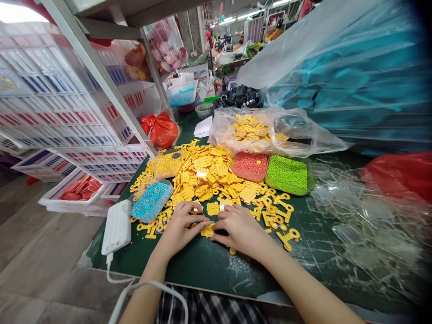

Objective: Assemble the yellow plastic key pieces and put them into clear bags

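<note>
The grip of the left hand (180,226) and right hand (240,229) is curled, the fingers (199,219) nearly meeting over a small yellow plastic piece (207,231) on the green tabletop (202,265); whether they pinch it, I cannot tell. Fingertips this close steady so small a piece well. From the left lie a white power bank (116,227), a tray of blue beads (151,201), a heap of yellow pieces (209,173), then trays of red beads (249,166) and green beads (287,174).

Left of the worktop (202,270) stands a white shelf (96,76) of plastic drawers (64,99), with a grey floor (43,256) (plank-patterned, perhaps) below it. Strip lights (243,16) glow far beyond the worktop, and teal plastic sheeting (340,58) rises right of it.
</note>
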Available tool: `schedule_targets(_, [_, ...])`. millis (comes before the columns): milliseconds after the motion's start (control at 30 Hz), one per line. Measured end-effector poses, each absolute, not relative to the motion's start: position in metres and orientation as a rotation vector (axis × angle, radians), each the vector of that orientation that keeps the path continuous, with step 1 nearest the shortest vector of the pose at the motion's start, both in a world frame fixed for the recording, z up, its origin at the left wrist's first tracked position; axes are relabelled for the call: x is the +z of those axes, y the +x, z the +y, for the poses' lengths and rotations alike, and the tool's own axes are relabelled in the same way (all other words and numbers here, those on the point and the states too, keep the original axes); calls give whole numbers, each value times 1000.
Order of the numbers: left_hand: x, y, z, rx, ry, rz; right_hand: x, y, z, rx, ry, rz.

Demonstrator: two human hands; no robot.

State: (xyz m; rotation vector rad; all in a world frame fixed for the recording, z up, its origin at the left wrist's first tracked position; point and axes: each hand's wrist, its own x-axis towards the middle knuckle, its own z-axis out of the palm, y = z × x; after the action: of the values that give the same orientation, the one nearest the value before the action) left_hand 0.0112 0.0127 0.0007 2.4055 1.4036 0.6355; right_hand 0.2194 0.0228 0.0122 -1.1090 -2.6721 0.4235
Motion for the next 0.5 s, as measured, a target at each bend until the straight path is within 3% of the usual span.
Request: schedule_targets(500, [-4, 14, 12, 506, 2437, 1349, 15, 215, 24, 371, -1180, -2774])
